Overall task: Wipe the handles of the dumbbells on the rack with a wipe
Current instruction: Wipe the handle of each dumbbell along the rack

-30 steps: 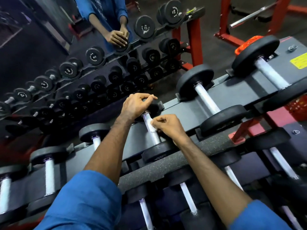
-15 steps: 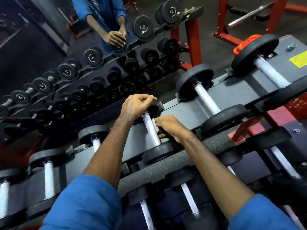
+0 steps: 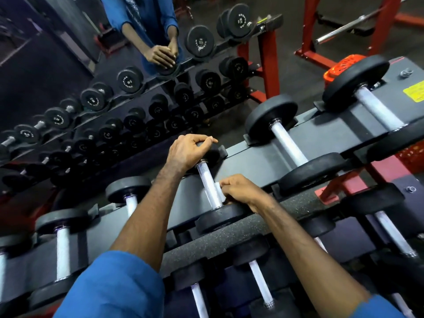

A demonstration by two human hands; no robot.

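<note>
A small dumbbell lies on the top shelf of the grey rack (image 3: 252, 161), its knurled silver handle (image 3: 205, 177) running towards me. My left hand (image 3: 185, 151) grips the far black head of this dumbbell from above. My right hand (image 3: 243, 190) pinches a white wipe (image 3: 219, 193) against the near end of the handle, just above the near black head (image 3: 220, 218). Most of the wipe is hidden by my fingers.
More dumbbells lie on the same shelf, two larger ones to the right (image 3: 291, 148) and smaller ones to the left (image 3: 129, 193). A lower shelf holds further dumbbells (image 3: 259, 281). A mirror (image 3: 68, 65) behind the rack reflects it. Red frames (image 3: 309, 26) stand at the back right.
My right hand has slid with the wipe down the handle towards the near head. My left hand has stayed on the far head.
</note>
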